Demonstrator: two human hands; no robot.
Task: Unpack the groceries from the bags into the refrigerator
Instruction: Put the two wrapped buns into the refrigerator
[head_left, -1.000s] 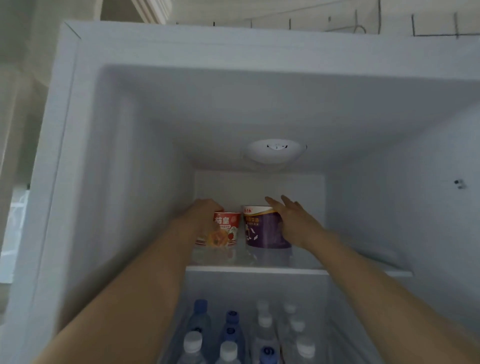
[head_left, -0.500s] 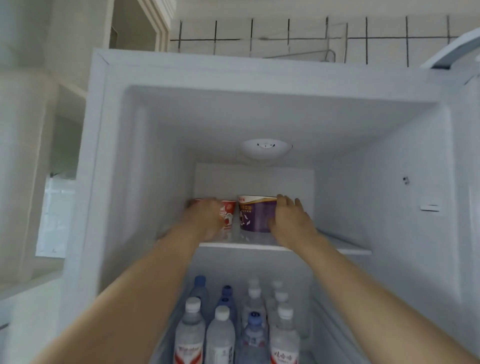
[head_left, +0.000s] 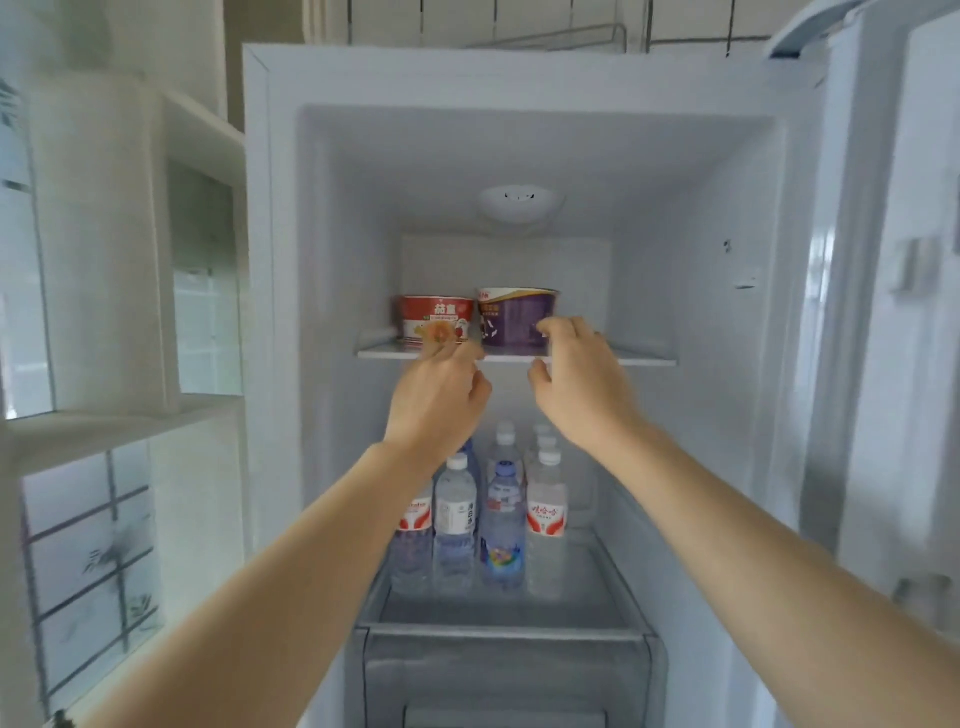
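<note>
A red instant-noodle bowl (head_left: 436, 317) and a purple instant-noodle bowl (head_left: 511, 314) stand side by side at the back of the refrigerator's top glass shelf (head_left: 634, 358). My left hand (head_left: 439, 400) hovers just below and in front of the red bowl, fingers loosely curled and holding nothing. Level with the shelf edge, my right hand (head_left: 576, 384) is also loosely curled and empty. Its fingertips overlap the purple bowl's lower right side; I cannot tell whether they touch it.
Several water bottles (head_left: 498, 514) stand on the shelf below, under my wrists. A closed drawer (head_left: 504, 670) sits beneath them. The refrigerator door (head_left: 909, 312) hangs open on the right. A round light (head_left: 519, 202) is on the ceiling. White shelving (head_left: 156, 260) lies left.
Both hands have let go of the bowls and drawn back from deep in the top shelf to its front edge. The view has pulled back, showing more of the refrigerator.
</note>
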